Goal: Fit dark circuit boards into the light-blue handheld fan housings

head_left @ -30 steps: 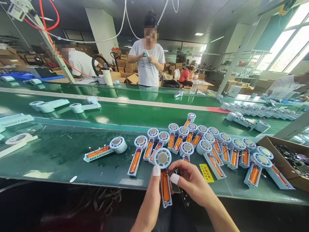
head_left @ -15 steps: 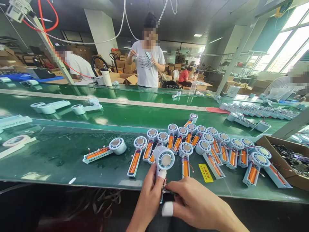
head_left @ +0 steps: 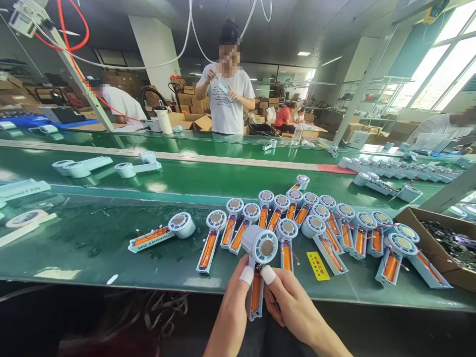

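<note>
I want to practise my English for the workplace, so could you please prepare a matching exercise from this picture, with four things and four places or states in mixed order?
Column 1
1. Yellow label
2. Left hand
3. Open cardboard box
4. White tumbler

Column 2
A. Filled with dark parts
B. Left of the standing person in the picture
C. Flat on the dark green bench
D. Holding a fan body with an orange battery

Right pairs: 1-C, 2-D, 3-A, 4-B.
</note>
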`<state>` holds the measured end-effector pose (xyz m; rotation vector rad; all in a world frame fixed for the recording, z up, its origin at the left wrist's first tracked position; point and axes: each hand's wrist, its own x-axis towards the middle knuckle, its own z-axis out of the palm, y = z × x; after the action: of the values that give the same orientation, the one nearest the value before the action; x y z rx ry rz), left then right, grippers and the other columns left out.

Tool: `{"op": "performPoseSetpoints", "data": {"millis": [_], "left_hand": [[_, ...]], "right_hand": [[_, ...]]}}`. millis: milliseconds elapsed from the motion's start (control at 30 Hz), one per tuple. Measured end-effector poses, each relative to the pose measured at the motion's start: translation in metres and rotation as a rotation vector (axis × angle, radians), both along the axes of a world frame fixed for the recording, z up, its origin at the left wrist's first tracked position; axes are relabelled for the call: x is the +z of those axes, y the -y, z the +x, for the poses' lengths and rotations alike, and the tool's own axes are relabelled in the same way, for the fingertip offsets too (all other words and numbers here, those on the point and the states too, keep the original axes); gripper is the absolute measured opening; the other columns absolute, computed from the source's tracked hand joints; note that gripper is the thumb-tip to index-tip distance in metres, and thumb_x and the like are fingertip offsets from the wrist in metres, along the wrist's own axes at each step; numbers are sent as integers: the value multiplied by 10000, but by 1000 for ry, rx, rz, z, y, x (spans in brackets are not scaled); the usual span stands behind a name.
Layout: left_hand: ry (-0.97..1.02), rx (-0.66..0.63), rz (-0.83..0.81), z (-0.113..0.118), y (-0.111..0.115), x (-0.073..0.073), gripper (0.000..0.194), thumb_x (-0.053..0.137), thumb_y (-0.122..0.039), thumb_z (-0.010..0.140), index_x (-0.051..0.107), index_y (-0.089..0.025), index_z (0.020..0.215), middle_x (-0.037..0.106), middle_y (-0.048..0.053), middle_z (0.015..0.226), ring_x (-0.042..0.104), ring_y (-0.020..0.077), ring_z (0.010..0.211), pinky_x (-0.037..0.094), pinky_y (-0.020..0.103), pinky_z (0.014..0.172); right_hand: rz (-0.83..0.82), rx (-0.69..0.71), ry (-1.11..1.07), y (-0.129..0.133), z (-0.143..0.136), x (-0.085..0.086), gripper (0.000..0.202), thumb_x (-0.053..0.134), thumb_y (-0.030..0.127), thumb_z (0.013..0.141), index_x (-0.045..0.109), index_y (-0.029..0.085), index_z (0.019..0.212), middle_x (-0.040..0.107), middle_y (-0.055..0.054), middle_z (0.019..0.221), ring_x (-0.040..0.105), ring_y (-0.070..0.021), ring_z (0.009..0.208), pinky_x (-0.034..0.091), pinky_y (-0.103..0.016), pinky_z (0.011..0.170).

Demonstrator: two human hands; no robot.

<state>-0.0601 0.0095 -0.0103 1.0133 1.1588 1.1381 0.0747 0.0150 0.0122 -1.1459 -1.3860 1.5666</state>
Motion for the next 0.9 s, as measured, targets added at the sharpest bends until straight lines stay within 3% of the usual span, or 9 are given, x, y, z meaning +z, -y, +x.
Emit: {"op": "performPoseSetpoints", "data": {"millis": [167, 267, 367, 467, 533, 633, 767, 900], "left_hand": [[-143, -3, 49, 0, 5, -9, 625, 552, -552, 887, 534, -229, 1422, 523, 76, 1518, 448, 307, 1423, 454, 396, 1113], [-275, 49, 96, 2, 6, -14, 592, 516, -536, 921, 520, -228, 1427, 558, 97, 1485, 498, 302, 1386, 469, 405, 1095], [-360, 149, 146, 3, 5, -22, 563, 489, -508, 925, 537, -198, 1391, 637, 139, 1389, 602, 317, 1279, 533, 417, 1011], [-407, 175, 138, 2, 2, -24, 500, 462, -437, 918, 574, -192, 1339, 701, 141, 1286, 662, 309, 1188, 567, 410, 945], [-431, 196, 104, 1, 0, -20, 491, 456, -411, 904, 588, -191, 1322, 718, 138, 1245, 677, 310, 1152, 577, 414, 915], [-402, 186, 50, 3, -3, -9, 484, 446, -418, 915, 608, -187, 1308, 714, 131, 1246, 660, 314, 1173, 568, 414, 924], [-228, 160, -42, 8, -3, -3, 510, 493, -475, 929, 577, -234, 1371, 609, 75, 1433, 494, 292, 1388, 481, 377, 1077], [-61, 84, -121, 13, 0, -9, 605, 478, -464, 946, 406, -260, 1512, 356, 10, 1626, 252, 238, 1521, 308, 385, 1211]], "right_hand": [[-49, -60, -64, 1, -4, -1, 652, 470, 828, 837, 386, 224, 604, 329, 90, 435, 248, -50, 371, 196, -200, 365], [-33, -83, -27, 6, -4, -3, 631, 458, 793, 872, 367, 225, 614, 306, 87, 460, 247, -56, 399, 200, -208, 388], [136, -171, 170, 14, -3, -6, 566, 475, 693, 929, 436, 208, 639, 324, 67, 520, 303, -80, 466, 250, -222, 443], [362, -298, 430, 26, -3, -15, 390, 547, 572, 936, 643, 196, 980, 454, 42, 568, 436, -130, 512, 361, -238, 495], [477, -353, 520, 33, -4, -23, 415, 532, 505, 957, 600, 219, 1250, 602, 1, 659, 557, -165, 542, 470, -258, 548], [649, -442, 535, 37, -6, -36, 370, 463, 420, 1004, 606, 257, 1305, 748, -81, 986, 725, -208, 754, 586, -280, 707], [754, -551, 500, 30, -7, -46, 370, 428, 263, 1024, 598, 257, 1352, 712, -77, 1241, 708, -224, 1093, 590, -277, 871], [752, -530, 612, 24, -9, -47, 457, 419, 196, 1002, 524, 222, 1447, 720, -117, 1190, 731, -234, 1021, 608, -277, 801]]}}
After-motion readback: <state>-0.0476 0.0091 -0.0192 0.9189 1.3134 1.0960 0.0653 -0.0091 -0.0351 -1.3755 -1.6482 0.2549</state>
